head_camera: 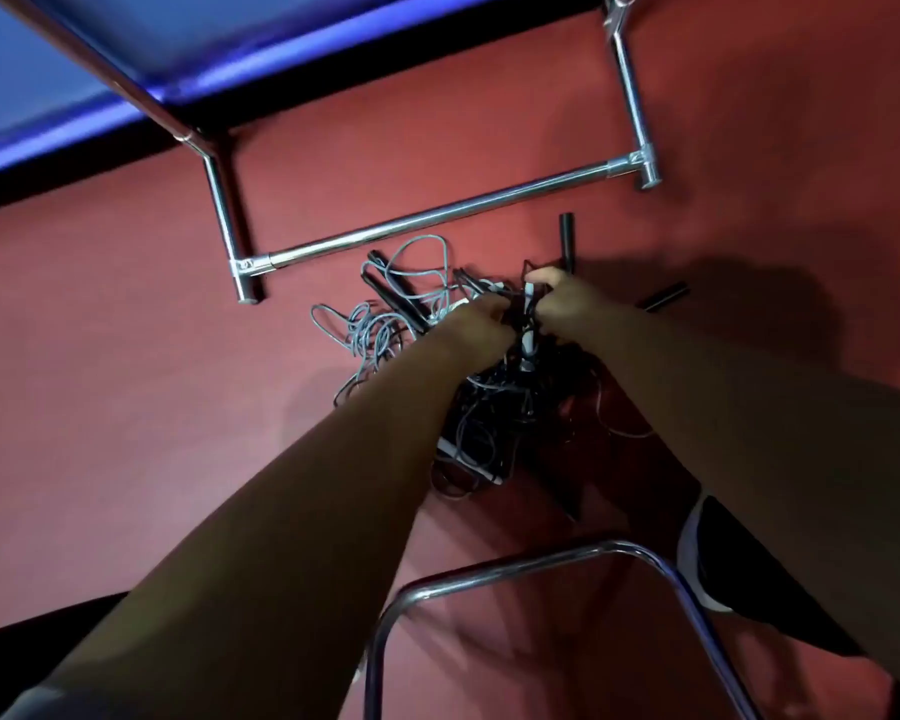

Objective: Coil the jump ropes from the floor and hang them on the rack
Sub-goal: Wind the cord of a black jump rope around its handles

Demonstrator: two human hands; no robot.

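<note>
A tangle of jump ropes [385,324] lies on the red floor, thin grey cords to the left and black cords in the middle, with black handles sticking out. Both my hands reach down into the pile. My left hand [481,319] and my right hand [557,296] are curled round a white and grey handle [528,298] with black cord, held close together just above the heap. A chrome tube rack [437,218] stands beyond the pile, with its low crossbar just behind the ropes.
A blue mat [100,59] with a black edge lies behind the rack. A loose black handle [663,296] lies to the right of my hands. A curved chrome tube [489,569] stands near me, and a dark shoe [707,553] is at the lower right.
</note>
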